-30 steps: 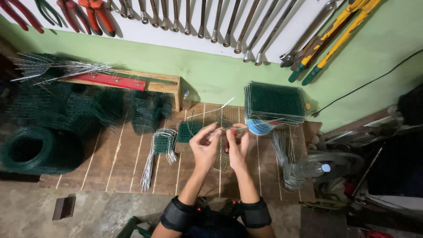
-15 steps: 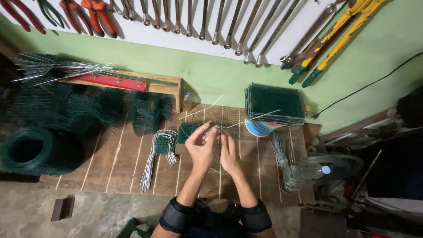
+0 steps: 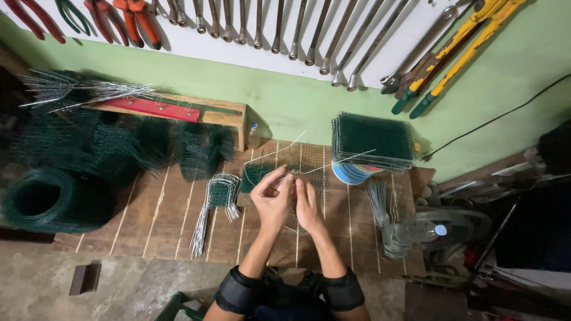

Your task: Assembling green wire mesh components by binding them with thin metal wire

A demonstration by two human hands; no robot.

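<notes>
Grip of both hands [image 3: 290,202] pinches thin, straight silver wires [image 3: 333,163].

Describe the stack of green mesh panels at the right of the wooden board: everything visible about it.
The stack of green mesh panels is a pile of roughly square sheets of dark green wire grid with pale metal edges, lying flat and fairly evenly aligned. It rests on a round, striped container at the board's back right, near the green wall. A long wire crosses its front edge. Neither hand touches it.

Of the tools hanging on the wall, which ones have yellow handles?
The long cutters at the far right end of the row, hanging slanted with green grips at the bottom. The pliers at the left have red or orange handles, and the wrenches between are bare metal.
</notes>
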